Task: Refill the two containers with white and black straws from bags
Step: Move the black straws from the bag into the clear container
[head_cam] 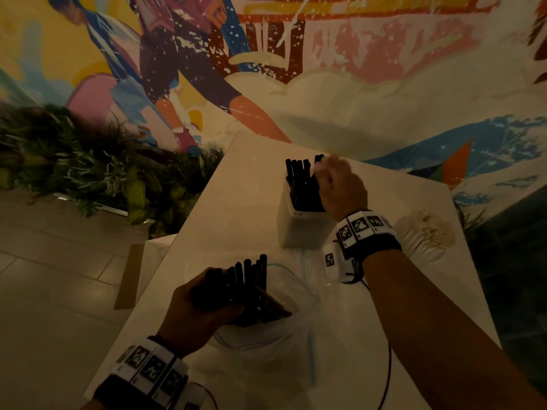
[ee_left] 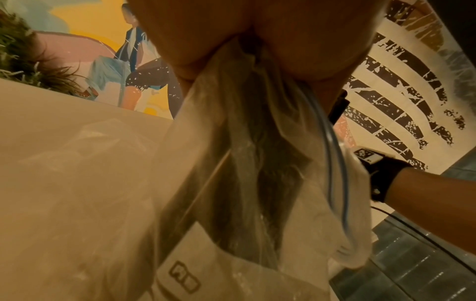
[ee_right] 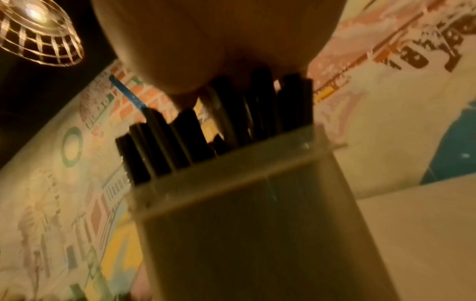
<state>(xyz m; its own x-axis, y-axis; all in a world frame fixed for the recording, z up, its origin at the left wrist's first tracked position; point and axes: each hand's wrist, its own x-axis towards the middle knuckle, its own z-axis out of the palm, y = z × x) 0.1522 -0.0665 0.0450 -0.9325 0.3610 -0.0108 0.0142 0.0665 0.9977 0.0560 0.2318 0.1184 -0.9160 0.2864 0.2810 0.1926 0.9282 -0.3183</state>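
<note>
My left hand (head_cam: pixel 201 309) grips a bundle of black straws (head_cam: pixel 251 279) inside a clear zip bag (head_cam: pixel 299 294) near the front of the white table (head_cam: pixel 236 187). In the left wrist view the bag (ee_left: pixel 257 163) hangs out of my palm with dark straws inside. Farther back, my right hand (head_cam: pixel 337 187) curls over the black straws (head_cam: pixel 299 179) standing in a white square container (head_cam: pixel 299 232). The right wrist view shows those straws (ee_right: pixel 165 146) rising from the container (ee_right: pixel 257 224) into my palm. A second container of white straws (head_cam: pixel 429 232) stands to the right.
The table's left edge drops to a tiled floor, with green plants (head_cam: pixel 88 173) along the painted wall. A dark cable (head_cam: pixel 387 365) loops over the table by my right forearm. A brown paper piece (head_cam: pixel 130 276) lies on the floor at the left.
</note>
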